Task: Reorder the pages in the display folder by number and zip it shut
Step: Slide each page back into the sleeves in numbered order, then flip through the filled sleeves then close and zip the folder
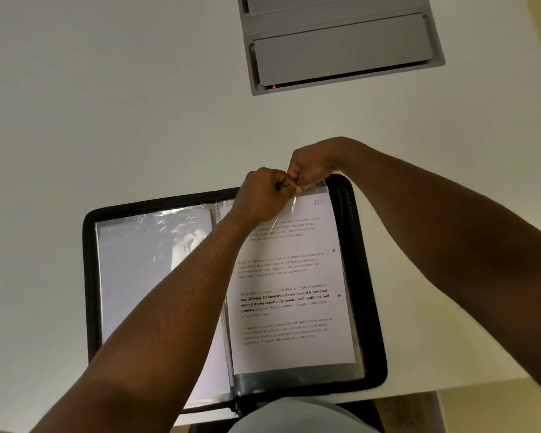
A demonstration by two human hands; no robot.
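While both forearms cross the open folder [369,276], they hide part of its spine and the left sleeves. Grey hatch [341,48] sits recessed in the white surface [107,120], well apart. Folder lies at the near edge, black zip border, printed page [294,307] in the right sleeve. Left hand [260,195] and right hand [310,170] touch, both pinching that sleeve's top edge.

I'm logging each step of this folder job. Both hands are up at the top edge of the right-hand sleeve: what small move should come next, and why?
Probably part the sleeve's mouth. The left hand and right hand both pinch the top edge of the clear sleeve over the printed page, and the display folder lies open. Opening the mouth would free the page to slide; whether it goes in or comes out I cannot tell.
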